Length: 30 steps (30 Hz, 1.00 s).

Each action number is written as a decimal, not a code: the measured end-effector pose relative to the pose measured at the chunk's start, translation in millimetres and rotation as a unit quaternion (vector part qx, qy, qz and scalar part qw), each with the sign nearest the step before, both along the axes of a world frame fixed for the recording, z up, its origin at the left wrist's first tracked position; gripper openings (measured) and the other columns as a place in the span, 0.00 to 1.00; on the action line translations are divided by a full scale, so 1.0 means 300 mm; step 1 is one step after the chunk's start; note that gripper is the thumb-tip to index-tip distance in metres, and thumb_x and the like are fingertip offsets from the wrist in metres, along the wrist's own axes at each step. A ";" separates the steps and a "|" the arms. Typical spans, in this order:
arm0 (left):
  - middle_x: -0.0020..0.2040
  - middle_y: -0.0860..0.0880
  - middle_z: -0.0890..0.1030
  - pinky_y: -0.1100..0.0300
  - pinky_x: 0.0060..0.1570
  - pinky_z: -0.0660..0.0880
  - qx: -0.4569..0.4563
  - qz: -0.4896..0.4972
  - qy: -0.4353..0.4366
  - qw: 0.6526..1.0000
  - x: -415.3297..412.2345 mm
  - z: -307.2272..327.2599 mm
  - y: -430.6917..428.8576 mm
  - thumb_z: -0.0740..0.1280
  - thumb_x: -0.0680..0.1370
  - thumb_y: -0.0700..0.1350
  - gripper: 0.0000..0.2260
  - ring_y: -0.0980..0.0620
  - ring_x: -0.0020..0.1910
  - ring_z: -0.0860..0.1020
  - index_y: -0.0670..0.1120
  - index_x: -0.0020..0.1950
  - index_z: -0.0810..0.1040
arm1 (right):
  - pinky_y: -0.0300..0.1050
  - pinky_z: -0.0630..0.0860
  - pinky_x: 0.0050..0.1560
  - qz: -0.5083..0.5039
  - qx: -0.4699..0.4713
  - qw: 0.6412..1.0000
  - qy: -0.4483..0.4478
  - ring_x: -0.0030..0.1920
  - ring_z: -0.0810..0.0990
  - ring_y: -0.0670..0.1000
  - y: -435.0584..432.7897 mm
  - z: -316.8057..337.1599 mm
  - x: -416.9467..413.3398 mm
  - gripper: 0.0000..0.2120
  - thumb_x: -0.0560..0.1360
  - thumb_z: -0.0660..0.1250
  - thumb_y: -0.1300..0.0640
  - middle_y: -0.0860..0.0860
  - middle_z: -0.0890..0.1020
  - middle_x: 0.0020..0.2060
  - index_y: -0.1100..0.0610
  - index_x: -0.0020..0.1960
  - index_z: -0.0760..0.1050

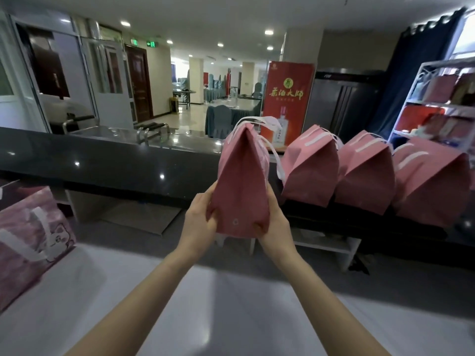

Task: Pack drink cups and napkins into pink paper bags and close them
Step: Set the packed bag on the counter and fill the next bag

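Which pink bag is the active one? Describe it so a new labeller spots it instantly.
Find the long dark counter and the red banner at its far side. Three closed pink bags stand in a row on the counter's right; the active bag is just left of them. Only it is gripped at the base by the left hand and right hand, narrow side toward the camera.

A red poster (287, 98) carries large gold characters, seemingly 茶酒大师, above a pictured bottle. Far left of the poster, a green exit sign (151, 44) is too small to read.
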<state>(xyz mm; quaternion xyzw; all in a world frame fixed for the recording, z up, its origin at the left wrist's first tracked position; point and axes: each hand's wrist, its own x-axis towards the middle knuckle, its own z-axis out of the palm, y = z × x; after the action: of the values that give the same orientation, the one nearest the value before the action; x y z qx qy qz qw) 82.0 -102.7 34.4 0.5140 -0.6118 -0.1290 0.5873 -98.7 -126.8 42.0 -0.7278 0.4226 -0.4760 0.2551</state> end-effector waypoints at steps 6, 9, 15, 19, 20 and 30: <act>0.55 0.56 0.76 0.61 0.59 0.73 0.016 0.000 -0.023 1.000 0.015 0.011 -0.260 0.62 0.74 0.30 0.38 0.60 0.56 0.76 0.73 0.67 0.64 | 0.39 0.70 0.60 -0.006 0.011 1.000 -0.009 0.63 0.73 0.44 -0.266 -0.020 0.021 0.46 0.71 0.68 0.62 0.46 0.72 0.66 0.29 0.73 0.48; 0.59 0.54 0.76 0.52 0.64 0.73 0.041 -0.010 -0.017 0.999 0.008 -0.009 -0.384 0.61 0.73 0.30 0.35 0.58 0.60 0.75 0.66 0.69 0.67 | 0.26 0.65 0.55 -0.016 0.018 0.999 0.029 0.60 0.70 0.39 -0.402 -0.050 0.009 0.49 0.69 0.67 0.67 0.44 0.69 0.66 0.30 0.74 0.46; 0.65 0.57 0.74 0.54 0.64 0.73 0.093 -0.033 -0.024 0.995 0.008 -0.059 -0.601 0.60 0.75 0.31 0.35 0.59 0.64 0.73 0.64 0.73 0.62 | 0.38 0.67 0.58 -0.047 0.040 0.997 0.040 0.60 0.69 0.42 -0.589 -0.107 0.019 0.49 0.71 0.66 0.65 0.44 0.67 0.65 0.27 0.72 0.42; 0.65 0.64 0.74 0.74 0.58 0.68 0.103 -0.026 -0.048 0.993 0.000 -0.076 -0.723 0.59 0.75 0.34 0.37 0.70 0.62 0.71 0.70 0.72 0.58 | 0.36 0.65 0.61 -0.082 0.036 0.995 0.041 0.65 0.68 0.43 -0.699 -0.142 0.027 0.52 0.70 0.65 0.71 0.47 0.66 0.70 0.29 0.73 0.42; 0.63 0.66 0.74 0.78 0.55 0.67 0.104 -0.024 -0.048 0.993 0.002 -0.082 -0.754 0.59 0.75 0.34 0.36 0.72 0.61 0.71 0.71 0.71 0.58 | 0.35 0.65 0.61 -0.090 0.037 0.994 0.041 0.65 0.68 0.43 -0.722 -0.148 0.031 0.51 0.71 0.64 0.71 0.47 0.65 0.70 0.29 0.73 0.41; 0.60 0.66 0.75 0.73 0.55 0.69 0.112 -0.022 -0.041 0.993 0.015 -0.124 -0.794 0.59 0.78 0.37 0.30 0.69 0.59 0.74 0.69 0.70 0.61 | 0.21 0.59 0.59 -0.127 0.001 0.992 0.009 0.63 0.64 0.35 -0.691 -0.144 0.040 0.44 0.72 0.64 0.70 0.46 0.65 0.70 0.37 0.76 0.50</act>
<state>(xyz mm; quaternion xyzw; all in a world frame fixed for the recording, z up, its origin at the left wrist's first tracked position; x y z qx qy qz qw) 86.5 -340.9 -2.9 0.5679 -0.6284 -0.1879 0.4973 -86.6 -334.0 -1.4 -0.6719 0.5147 -0.4978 0.1894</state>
